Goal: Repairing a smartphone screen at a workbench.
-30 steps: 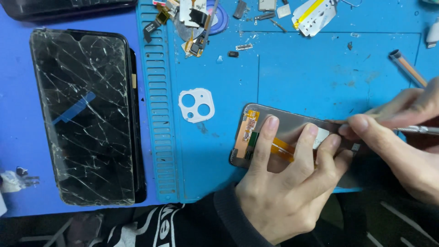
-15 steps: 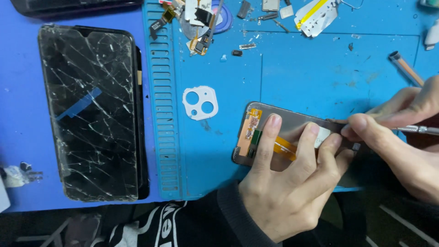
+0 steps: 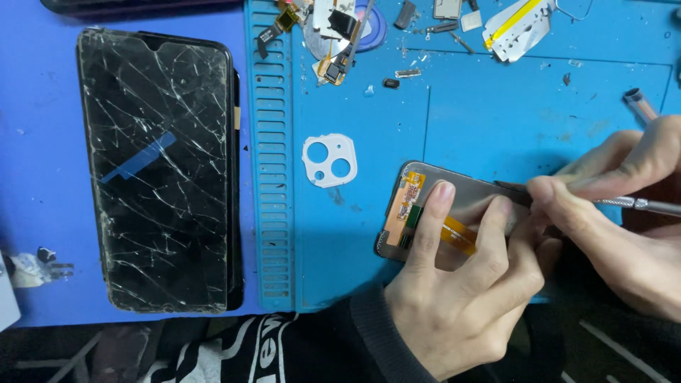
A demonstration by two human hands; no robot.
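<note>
Blue silicone covers the tabletop [image 3: 496,113], and at its far left lies a phone with a shattered screen [image 3: 159,170], face up and well apart from the work. Right of it, past the ribbed strip of the repair mat, a white camera bezel [image 3: 329,161] lies alone, and near the top edge sits a scatter of small parts and flex cables [image 3: 337,35] beside a silver shield with a yellow stripe [image 3: 516,20]. Lower right of the bezel lies the display panel [image 3: 454,213], back side up, its orange flex cable [image 3: 457,234] showing. The left hand [image 3: 461,298] presses it flat, index and middle fingers spread over the back, holding nothing. The right hand [image 3: 624,206] pinches a thin metal pry tool [image 3: 631,203], its tip touching the panel's upper edge just beside the left fingers. The step in hand looks like prying or scraping at that edge; the next move calls for a shallow, steady angle and firm downward pressure so the panel does not slide. Compared with a second ago, both hands and the tool sit in the same grip and place; only the view has shifted slightly rightward.
</note>
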